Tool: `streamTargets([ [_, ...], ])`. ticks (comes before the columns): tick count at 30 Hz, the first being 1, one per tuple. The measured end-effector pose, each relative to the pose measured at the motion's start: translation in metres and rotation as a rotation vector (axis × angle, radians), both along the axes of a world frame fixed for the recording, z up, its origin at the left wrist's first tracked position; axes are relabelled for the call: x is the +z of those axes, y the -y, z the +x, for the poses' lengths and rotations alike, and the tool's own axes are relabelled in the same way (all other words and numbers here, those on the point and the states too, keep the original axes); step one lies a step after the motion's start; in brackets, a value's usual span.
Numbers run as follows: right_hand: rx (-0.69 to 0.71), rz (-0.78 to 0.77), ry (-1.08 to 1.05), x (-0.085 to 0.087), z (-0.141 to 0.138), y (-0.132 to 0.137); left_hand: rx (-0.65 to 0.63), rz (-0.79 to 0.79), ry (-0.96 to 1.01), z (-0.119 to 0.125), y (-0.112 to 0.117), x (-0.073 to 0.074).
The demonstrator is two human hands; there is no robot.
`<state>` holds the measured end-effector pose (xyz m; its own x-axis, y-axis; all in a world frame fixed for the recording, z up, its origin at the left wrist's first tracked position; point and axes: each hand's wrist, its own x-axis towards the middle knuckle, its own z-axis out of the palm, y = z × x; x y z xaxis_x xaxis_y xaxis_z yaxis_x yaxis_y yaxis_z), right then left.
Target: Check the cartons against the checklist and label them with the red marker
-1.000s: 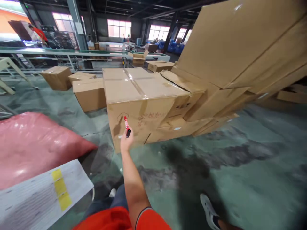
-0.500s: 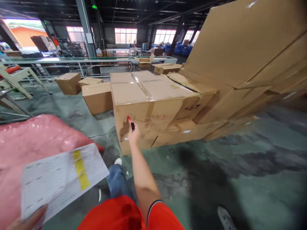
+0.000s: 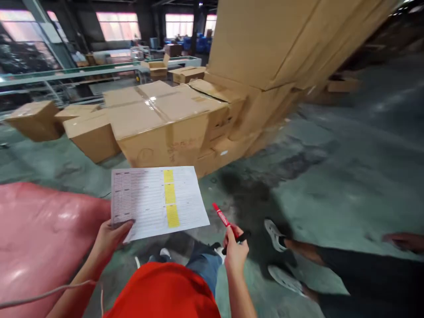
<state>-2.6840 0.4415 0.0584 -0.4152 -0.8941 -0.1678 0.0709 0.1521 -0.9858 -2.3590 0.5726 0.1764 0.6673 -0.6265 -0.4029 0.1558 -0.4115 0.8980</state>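
Note:
My left hand (image 3: 114,236) grips the lower left corner of a printed sheet of paper (image 3: 145,198), thumb on top. Three yellow highlighted patches run down the right half of the sheet. My right hand (image 3: 236,245) is closed around a red marker (image 3: 222,216), its red end pointing up and left toward the paper, not touching it. A black part, which looks like the marker's cap, shows at the same hand. Beyond the sheet stands a large taped cardboard box (image 3: 185,145) with a drawn circle and handwritten marks on its front side.
Tall stacked cartons (image 3: 265,39) rise behind the box at right. Smaller boxes (image 3: 94,134) sit at left. A pink plastic bundle (image 3: 39,238) lies near my left arm. Another person's legs (image 3: 347,265) and hand (image 3: 406,242) are at right. A conveyor (image 3: 99,70) crosses the back.
My right hand has left the box's front and drawn back with the marker. The paper has moved right and up in front of me. The view has turned right, bringing another person's legs in.

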Motion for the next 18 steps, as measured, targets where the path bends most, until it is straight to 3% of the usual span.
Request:
streamTargets([
  [4, -0.165, 0.180, 0.033, -0.009, -0.080, -0.060, -0.167, -0.023, -0.069, -0.055, 0.057, 0.009],
  [8, -0.260, 0.290, 0.079, -0.006, -0.153, -0.087, -0.280, -0.039, -0.093, -0.134, 0.101, 0.012],
  [14, -0.217, 0.243, 0.061, 0.007, -0.251, -0.071, -0.312, -0.088, -0.136, -0.254, 0.139, 0.015],
  [18, -0.094, 0.169, -0.116, 0.025, -0.307, -0.045, -0.300, -0.091, -0.165, -0.305, 0.140, 0.021],
])
